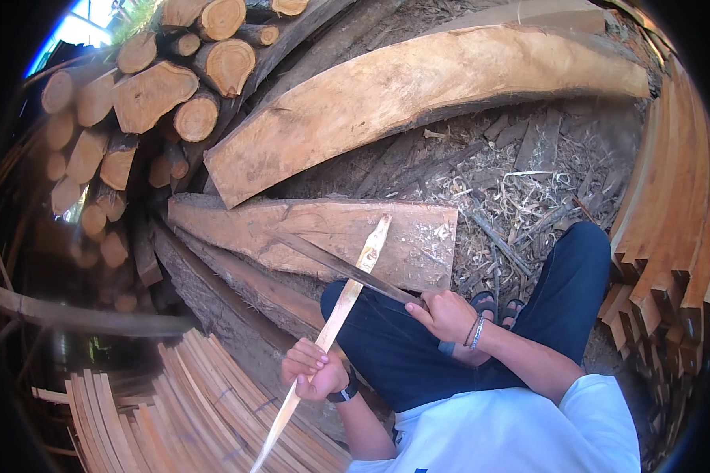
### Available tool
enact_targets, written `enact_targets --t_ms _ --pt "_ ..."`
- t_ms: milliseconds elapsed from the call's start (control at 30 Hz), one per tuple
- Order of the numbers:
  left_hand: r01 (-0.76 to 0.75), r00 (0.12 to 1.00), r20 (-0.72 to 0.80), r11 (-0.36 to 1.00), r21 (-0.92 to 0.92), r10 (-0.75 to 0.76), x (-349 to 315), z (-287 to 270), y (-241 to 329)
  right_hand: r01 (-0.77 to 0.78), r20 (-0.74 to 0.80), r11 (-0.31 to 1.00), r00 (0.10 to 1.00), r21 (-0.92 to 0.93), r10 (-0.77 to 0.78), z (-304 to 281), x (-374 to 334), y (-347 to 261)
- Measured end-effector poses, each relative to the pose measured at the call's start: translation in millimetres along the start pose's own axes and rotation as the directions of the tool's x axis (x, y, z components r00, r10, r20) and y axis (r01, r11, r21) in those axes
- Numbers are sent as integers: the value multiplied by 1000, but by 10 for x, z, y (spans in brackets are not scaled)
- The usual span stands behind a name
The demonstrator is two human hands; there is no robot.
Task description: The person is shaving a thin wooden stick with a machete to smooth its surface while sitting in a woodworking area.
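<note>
Nearest the camera, a white shirt (513,433) is worn, with dark trousers (394,347) at the bent knees. Light wooden strip (341,311): held aslant over one knee, its narrowed far end seen over a thick slab (323,221), its near end reaching the lower edge of view. Left grip (315,372): closed around the strip's lower part; a dark wristband (344,389) is worn. Right grip (448,318): closed at the near end of a long blade (319,252), by which the strip is crossed; whether the two touch cannot be told. Beyond the slab, a broad curved plank (426,79) is laid. Pale shavings (528,189) are scattered on the ground. Cut logs (158,91) are stacked at upper left, slender slats (193,394) at lower left, curved brown boards (670,213) at right.
</note>
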State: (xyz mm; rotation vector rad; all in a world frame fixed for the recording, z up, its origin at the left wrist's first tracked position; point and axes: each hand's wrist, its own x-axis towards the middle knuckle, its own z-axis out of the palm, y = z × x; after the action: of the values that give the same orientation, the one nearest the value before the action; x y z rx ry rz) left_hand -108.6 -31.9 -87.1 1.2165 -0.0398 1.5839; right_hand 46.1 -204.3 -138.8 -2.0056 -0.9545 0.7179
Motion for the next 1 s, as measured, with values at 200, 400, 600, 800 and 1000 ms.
enact_targets --t_ms 200,400,600,800,1000 --pt "3 1000 19 1000 29 -4 11 115 0 -142 -23 988 990 -65 141 213 181 510" --pt "4 1000 11 999 50 -5 37 105 -21 0 -57 999 998 38 3 21 16 88" --pt "20 1000 22 1000 14 -21 33 133 -24 -160 15 985 987 -69 162 128 160 494" --pt "15 1000 23 1000 -2 -15 86 83 -45 -2 8 1000 1000 25 2 -25 -60 33" --pt "1 1000 11 1000 26 -2 119 182 -87 -96 -63 995 994 -37 94 156 88 544"
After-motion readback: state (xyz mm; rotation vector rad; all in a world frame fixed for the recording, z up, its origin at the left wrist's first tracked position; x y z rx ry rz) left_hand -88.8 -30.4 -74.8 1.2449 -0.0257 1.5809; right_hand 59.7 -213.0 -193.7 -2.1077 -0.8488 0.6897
